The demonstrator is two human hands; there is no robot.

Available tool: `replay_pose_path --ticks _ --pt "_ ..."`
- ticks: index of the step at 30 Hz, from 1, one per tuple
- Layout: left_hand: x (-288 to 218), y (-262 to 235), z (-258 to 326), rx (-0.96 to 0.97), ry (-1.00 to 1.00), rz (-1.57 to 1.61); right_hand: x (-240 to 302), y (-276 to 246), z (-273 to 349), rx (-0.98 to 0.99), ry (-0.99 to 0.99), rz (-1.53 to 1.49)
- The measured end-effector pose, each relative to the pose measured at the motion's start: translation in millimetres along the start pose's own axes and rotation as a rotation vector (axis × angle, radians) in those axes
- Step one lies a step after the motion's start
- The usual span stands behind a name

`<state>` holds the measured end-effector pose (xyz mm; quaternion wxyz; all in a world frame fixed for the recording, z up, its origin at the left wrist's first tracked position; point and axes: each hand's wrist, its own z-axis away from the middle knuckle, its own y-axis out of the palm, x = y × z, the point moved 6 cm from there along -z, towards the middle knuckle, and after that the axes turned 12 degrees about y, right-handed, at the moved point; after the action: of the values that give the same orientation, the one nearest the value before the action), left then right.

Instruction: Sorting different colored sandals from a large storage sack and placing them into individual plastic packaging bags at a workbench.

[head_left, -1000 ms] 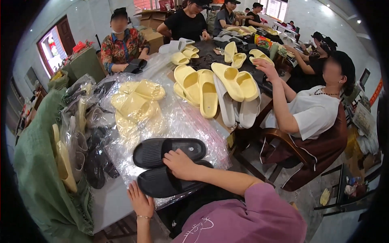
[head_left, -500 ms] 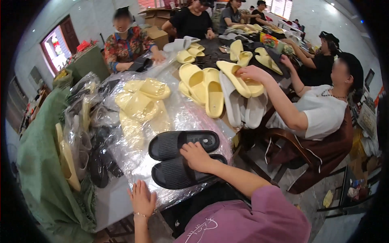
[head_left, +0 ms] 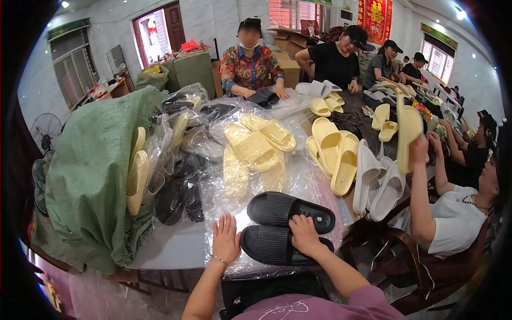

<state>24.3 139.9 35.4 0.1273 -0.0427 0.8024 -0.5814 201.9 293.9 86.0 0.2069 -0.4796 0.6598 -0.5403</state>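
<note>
A pair of black slide slippers [head_left: 266, 209] lies side by side on the clear plastic bags near the table's front edge, ribbed straps upward. My right hand [head_left: 305, 234] reaches over the inner edges of the pair, its fingers bent down onto the slippers where they meet. Left of them, my left hand [head_left: 226, 241] rests flat on the plastic with fingers stretched out, holding nothing. Just beyond the black pair, yellow slippers [head_left: 250, 149] lie inside clear plastic bags [head_left: 213, 184].
A green woven sack [head_left: 96, 176] and bagged dark slippers [head_left: 178, 197] stand at left. Loose yellow slippers [head_left: 344, 165] and white slippers [head_left: 386, 192] lie at right. A person in white [head_left: 453, 224] at right lifts a yellow slipper [head_left: 408, 130]; several others sit around the table.
The view has swung left, so the table appears further right. My left hand has come forward onto the plastic; my right stays on the black slippers. The neighbour has raised a yellow slipper.
</note>
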Motion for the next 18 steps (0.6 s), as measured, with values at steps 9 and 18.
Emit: replay_pose_path --ticks 9,18 --pt "2 -6 -5 0.020 -0.055 0.027 -114 -153 -62 -0.495 0.275 -0.230" --pt "-5 -9 -6 0.032 -0.043 0.028 -378 -169 -88 -0.481 1.167 -0.025"
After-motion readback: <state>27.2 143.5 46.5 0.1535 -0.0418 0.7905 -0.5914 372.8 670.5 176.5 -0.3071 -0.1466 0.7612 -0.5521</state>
